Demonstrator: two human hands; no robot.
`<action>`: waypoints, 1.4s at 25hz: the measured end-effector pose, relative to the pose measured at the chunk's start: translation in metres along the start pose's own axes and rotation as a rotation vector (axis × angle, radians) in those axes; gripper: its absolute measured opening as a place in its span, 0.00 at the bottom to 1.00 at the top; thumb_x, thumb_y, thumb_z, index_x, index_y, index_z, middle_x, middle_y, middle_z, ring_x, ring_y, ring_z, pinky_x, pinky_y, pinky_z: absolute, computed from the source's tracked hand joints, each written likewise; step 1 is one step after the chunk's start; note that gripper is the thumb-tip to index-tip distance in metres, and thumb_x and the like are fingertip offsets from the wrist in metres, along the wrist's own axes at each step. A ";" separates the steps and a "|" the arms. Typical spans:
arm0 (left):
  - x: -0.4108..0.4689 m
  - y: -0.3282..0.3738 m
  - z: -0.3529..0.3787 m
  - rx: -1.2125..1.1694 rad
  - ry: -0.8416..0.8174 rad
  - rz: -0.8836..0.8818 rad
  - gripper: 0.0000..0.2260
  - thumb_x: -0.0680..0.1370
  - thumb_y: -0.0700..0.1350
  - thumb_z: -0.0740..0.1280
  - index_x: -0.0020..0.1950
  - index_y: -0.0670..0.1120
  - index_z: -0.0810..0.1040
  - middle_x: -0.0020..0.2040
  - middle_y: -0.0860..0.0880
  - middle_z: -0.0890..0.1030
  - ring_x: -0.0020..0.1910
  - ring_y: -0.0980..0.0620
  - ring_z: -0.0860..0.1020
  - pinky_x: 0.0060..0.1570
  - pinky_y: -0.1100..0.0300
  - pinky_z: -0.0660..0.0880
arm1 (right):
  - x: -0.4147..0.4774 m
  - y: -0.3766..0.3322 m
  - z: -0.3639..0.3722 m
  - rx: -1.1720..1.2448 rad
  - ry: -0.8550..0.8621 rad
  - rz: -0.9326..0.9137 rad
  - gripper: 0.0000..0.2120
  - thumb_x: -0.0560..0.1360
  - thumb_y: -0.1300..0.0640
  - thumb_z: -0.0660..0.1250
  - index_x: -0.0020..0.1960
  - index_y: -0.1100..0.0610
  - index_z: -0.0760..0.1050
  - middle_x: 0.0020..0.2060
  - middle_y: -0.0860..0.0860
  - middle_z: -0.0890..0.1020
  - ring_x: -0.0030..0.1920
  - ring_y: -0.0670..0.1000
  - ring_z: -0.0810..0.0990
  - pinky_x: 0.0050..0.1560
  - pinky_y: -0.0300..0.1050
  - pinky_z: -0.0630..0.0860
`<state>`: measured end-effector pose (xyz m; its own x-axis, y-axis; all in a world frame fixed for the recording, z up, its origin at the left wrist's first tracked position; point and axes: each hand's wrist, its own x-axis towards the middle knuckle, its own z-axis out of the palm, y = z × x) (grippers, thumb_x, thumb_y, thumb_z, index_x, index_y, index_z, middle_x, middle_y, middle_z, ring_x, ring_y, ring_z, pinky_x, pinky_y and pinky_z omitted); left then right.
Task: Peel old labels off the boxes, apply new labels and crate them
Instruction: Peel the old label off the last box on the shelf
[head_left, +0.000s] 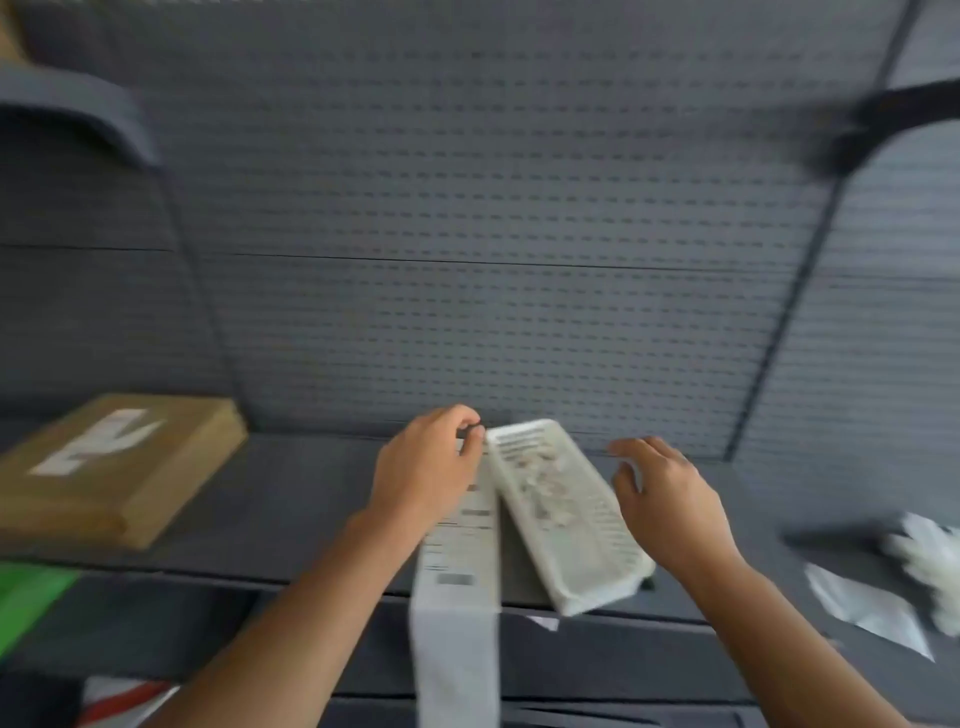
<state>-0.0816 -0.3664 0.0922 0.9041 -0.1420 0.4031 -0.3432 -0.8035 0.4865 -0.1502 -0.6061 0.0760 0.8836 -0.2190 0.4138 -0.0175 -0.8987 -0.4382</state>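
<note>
The left hand (431, 462) pinches the top of a label strip (457, 597) that hangs toward 6 o'clock. The right hand (670, 499), fingers loosely spread, hovers at the tray's (566, 519) 3 o'clock edge. The box (114, 467) lies at 9 o'clock. Steady the strip's loose end before peeling.

Grey pegboard (493, 208), rows of dark slots; brown box (176, 457) at 9 o'clock with white patches; white slotted basket (571, 519); white strip (457, 623), dark print.
</note>
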 end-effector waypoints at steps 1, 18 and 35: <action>-0.001 -0.040 -0.027 -0.006 0.032 -0.045 0.09 0.82 0.53 0.61 0.57 0.56 0.79 0.56 0.59 0.82 0.56 0.53 0.79 0.53 0.52 0.77 | 0.008 -0.037 0.019 0.019 -0.011 -0.044 0.13 0.79 0.56 0.61 0.61 0.49 0.78 0.58 0.45 0.80 0.57 0.52 0.78 0.48 0.49 0.76; -0.069 -0.456 -0.279 -0.282 0.482 -0.825 0.12 0.84 0.49 0.61 0.62 0.47 0.79 0.56 0.50 0.80 0.55 0.49 0.78 0.52 0.58 0.70 | 0.065 -0.448 0.270 0.495 -0.505 -0.009 0.22 0.83 0.51 0.58 0.75 0.55 0.63 0.69 0.53 0.72 0.57 0.53 0.76 0.51 0.45 0.72; -0.049 -0.589 -0.260 -0.380 0.114 -0.960 0.29 0.79 0.63 0.64 0.75 0.48 0.70 0.70 0.50 0.74 0.66 0.46 0.75 0.66 0.51 0.71 | 0.023 -0.513 0.393 0.825 -0.732 0.430 0.23 0.80 0.50 0.61 0.74 0.46 0.61 0.63 0.47 0.75 0.58 0.50 0.77 0.58 0.50 0.75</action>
<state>0.0100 0.2639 -0.0129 0.8166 0.5328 -0.2222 0.4334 -0.3117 0.8456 0.0633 -0.0013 -0.0033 0.9412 0.0676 -0.3310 -0.3083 -0.2286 -0.9234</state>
